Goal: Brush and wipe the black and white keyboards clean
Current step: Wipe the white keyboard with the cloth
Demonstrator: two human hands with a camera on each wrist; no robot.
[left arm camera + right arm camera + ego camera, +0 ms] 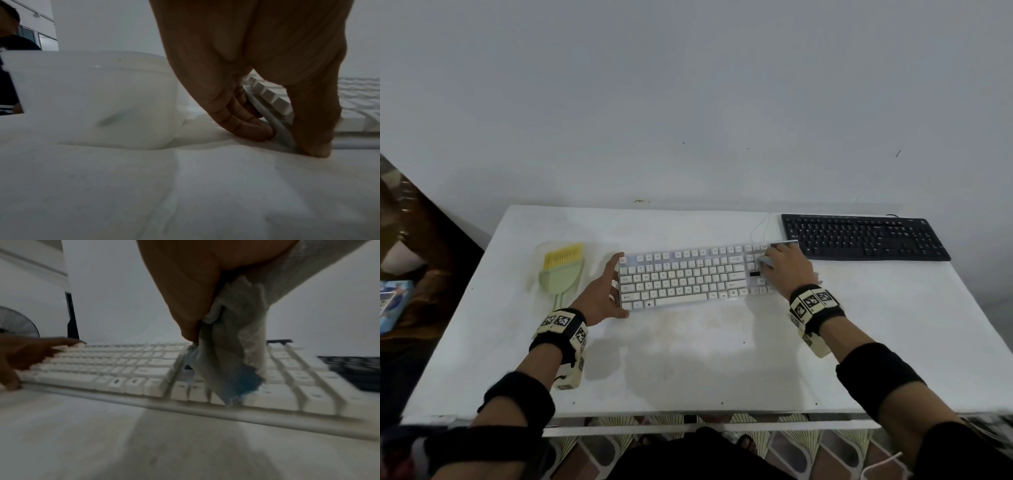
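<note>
A white keyboard lies mid-table. My left hand grips its left end, thumb at the front corner and fingers curled against the side edge. My right hand holds a bunched grey cloth with a blue patch, hanging onto the keys at the keyboard's right end. The black keyboard sits at the back right, untouched. A pale green brush with yellow bristles lies left of the white keyboard.
The brush rests on a translucent white tray, close beside my left hand. A white cable runs from the white keyboard toward the wall. The table's front edge is near my body.
</note>
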